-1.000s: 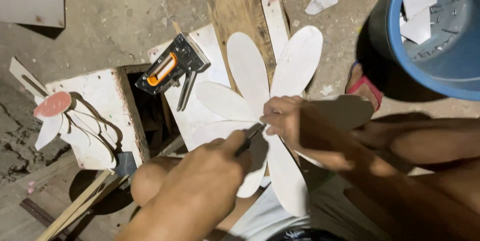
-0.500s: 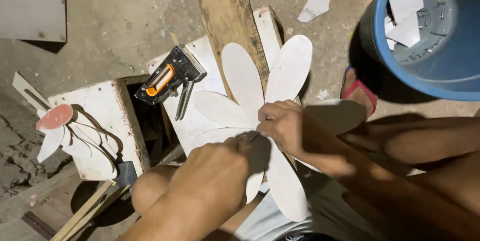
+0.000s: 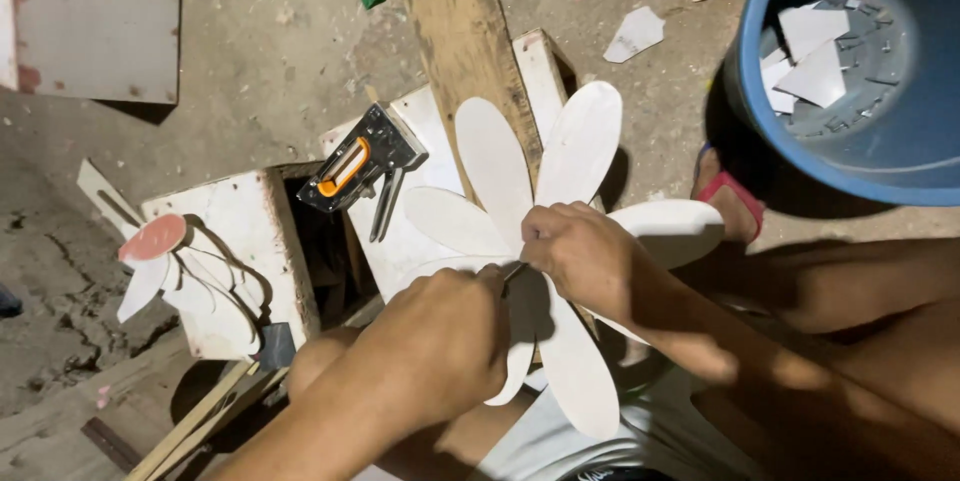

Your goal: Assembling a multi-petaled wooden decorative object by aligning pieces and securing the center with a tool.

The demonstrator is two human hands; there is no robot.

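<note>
Hands meet at the hub of the white petal flower point(image 3: 560, 241), frame centre. Right hand point(image 3: 585, 256) fist-closed, pinning the petals' centre. Left hand point(image 3: 440, 341) at 7 o'clock from it, clenched around a thin tool — only its tip shows. Staple gun point(image 3: 360, 166) lies loose at 10 o'clock; blue bucket point(image 3: 850, 161) at 2 o'clock.

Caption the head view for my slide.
Both hands, left hand and right hand, press a white petal flower beside a staple gun.

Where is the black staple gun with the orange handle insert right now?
In the head view, the black-and-orange staple gun lies left of centre on a white board, just left of the white petal-shaped flower cutout.
</note>
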